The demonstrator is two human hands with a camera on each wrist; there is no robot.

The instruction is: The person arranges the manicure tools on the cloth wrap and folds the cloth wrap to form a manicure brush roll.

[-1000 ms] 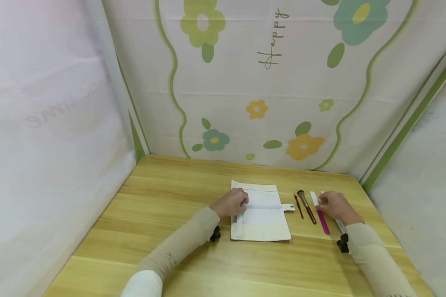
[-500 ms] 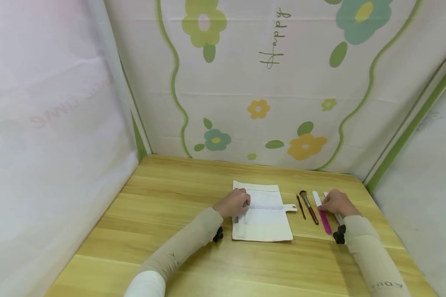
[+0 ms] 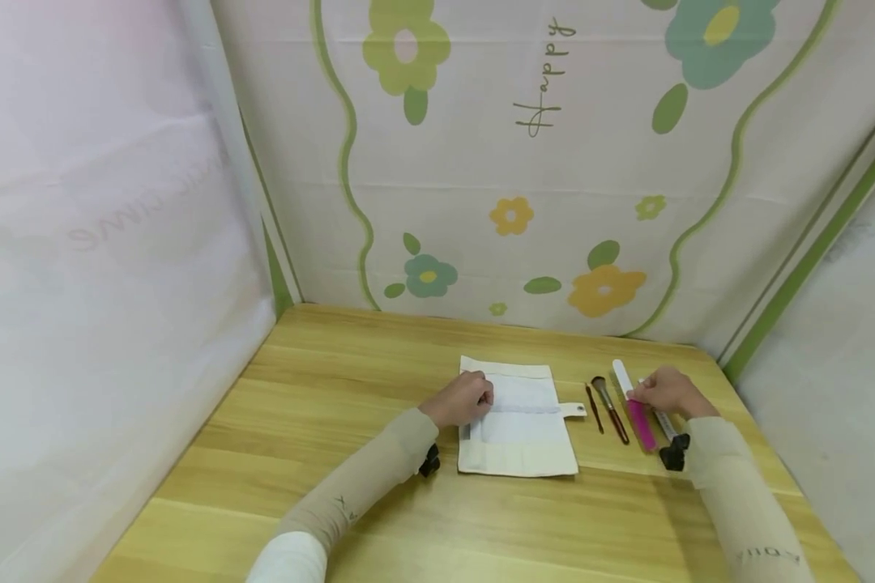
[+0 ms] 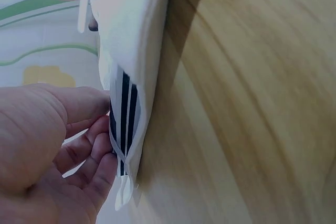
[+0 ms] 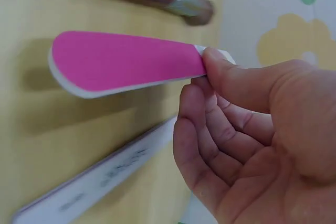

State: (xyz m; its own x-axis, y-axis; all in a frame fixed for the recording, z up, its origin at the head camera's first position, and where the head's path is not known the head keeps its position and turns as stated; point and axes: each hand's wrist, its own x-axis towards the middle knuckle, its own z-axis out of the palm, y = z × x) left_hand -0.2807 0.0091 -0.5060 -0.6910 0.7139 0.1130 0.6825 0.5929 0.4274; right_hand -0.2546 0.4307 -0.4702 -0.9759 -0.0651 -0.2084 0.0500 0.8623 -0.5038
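My right hand (image 3: 667,390) pinches a pink and white nail file (image 5: 126,61) between thumb and fingers near its middle. The right wrist view shows the file above the table, apart from it. At the left edge of an open white fabric pouch (image 3: 525,460), my left hand (image 3: 461,400) pinches the cloth with thumb and curled fingers. Black and white strips (image 4: 126,114) show inside that edge in the left wrist view; what they belong to is hidden. Partly under my right hand lies a pale nail file (image 5: 94,187) with printed lettering.
Left of the nail files lie a makeup brush (image 3: 612,411) with a dark red handle and a thin dark red tool (image 3: 595,409). The pouch's snap tab (image 3: 573,410) points toward them. Patterned curtain walls (image 3: 437,154) enclose the wooden table (image 3: 321,380).
My right hand has taken hold of the pink and white nail file and raised it off the table. The left hand stays at the pouch's edge.
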